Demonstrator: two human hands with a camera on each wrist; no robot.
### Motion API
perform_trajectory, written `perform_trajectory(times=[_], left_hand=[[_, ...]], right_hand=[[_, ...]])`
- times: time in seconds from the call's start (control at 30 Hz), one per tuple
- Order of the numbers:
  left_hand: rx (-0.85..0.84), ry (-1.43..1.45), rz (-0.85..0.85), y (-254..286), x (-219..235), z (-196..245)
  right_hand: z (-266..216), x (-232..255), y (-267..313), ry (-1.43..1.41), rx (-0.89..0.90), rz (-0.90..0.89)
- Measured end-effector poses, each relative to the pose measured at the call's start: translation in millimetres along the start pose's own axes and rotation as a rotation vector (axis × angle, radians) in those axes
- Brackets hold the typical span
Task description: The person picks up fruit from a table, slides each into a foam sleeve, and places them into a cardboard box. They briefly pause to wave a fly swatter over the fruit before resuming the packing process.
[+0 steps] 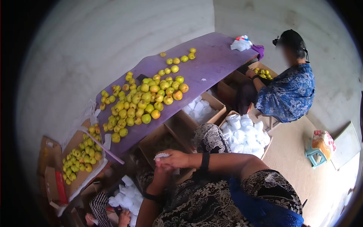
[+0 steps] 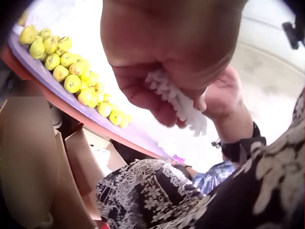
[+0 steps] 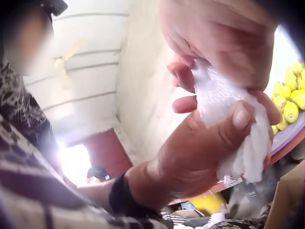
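Observation:
Both hands are together in front of the person's body, on a white foam fruit net (image 1: 162, 155). In the right wrist view the left hand (image 3: 190, 148) grips the foam net (image 3: 217, 95), its thumb pressed along the side. The right hand (image 3: 219, 43) holds the upper end with curled fingers. Seen from the left wrist, the ribbed edge of the net (image 2: 178, 102) sticks out below the left hand (image 2: 171, 47), with the right hand (image 2: 224, 93) behind it. I cannot tell whether a fruit is inside the net.
Many yellow-green apples (image 1: 140, 100) lie on a purple-topped table (image 1: 211, 53), more in a lined box (image 1: 81, 155) at left. Cartons hold white foam nets (image 1: 244, 134). Another person (image 1: 287, 90) sits at right beside a box of fruit; part of a third person (image 1: 102, 210) shows lower left.

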State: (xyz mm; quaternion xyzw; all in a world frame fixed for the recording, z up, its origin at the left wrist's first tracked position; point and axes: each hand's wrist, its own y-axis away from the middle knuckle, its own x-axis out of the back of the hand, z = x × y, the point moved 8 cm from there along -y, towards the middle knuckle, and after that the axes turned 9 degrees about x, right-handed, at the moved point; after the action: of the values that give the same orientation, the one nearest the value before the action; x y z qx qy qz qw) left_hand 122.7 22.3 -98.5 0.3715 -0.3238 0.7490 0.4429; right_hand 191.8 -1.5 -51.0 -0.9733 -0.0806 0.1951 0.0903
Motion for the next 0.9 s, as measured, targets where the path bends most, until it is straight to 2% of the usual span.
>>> perform_trajectory(times=[0.03, 0.1, 0.13, 0.17, 0.23, 0.3, 0.33, 0.37, 0.4, 0.47, 0.67, 0.7, 0.73, 0.77, 0.8, 0.83, 0.9], left_hand=[[0.153, 0.306, -0.012, 0, 10, 1], [0.360, 0.568, -0.070, 2, 24, 12], [0.379, 0.378, 0.081, 7, 26, -2], [0.427, 0.381, 0.114, 10, 28, -9], [0.389, 1.062, -0.349, 9, 0, 2], [0.409, 1.103, -0.329, 8, 8, 3], [0.396, 1.122, -0.348, 8, 9, 6], [0.408, 1.135, -0.331, 9, 10, 4], [0.417, 1.185, -0.213, 8, 17, -3], [0.437, 1.242, -0.025, 8, 32, -13], [0.465, 1.222, 0.134, 17, 44, -36], [0.471, 1.224, 0.145, 18, 44, -40], [0.509, 1.181, 0.199, 21, 45, -48], [0.546, 1.136, 0.252, 24, 49, -54], [0.552, 1.138, 0.263, 25, 50, -56], [0.567, 1.127, 0.302, 26, 51, -58], [0.592, 1.120, 0.339, 27, 50, -61]], right_hand=[[-5, 1, 3, -0.028, -0.100, 0.036], [-2, 0, -6, -0.179, -0.021, 0.087], [-5, -3, -9, -0.231, 0.004, 0.045], [-8, -4, -11, -0.284, 0.027, 0.010], [-10, -1, -15, -0.251, 0.028, 0.067], [-8, 1, -15, -0.268, -0.082, 0.077], [-11, 8, -18, -0.285, -0.048, 0.145], [-15, 16, -19, -0.300, -0.009, 0.215], [-19, 22, -23, -0.300, 0.048, 0.203], [-22, 36, -27, -0.303, 0.042, 0.226], [-32, 48, -27, -0.225, 0.034, 0.298], [-22, 52, -28, -0.227, 0.025, 0.289], [-23, 75, -24, 0.115, 0.210, 0.443], [-45, 75, -17, 0.460, 0.397, 0.586], [-56, 69, -11, 0.593, 0.432, 0.581], [-62, 66, -9, 0.592, 0.426, 0.571], [-72, 17, -17, 0.931, 0.408, 0.114]])
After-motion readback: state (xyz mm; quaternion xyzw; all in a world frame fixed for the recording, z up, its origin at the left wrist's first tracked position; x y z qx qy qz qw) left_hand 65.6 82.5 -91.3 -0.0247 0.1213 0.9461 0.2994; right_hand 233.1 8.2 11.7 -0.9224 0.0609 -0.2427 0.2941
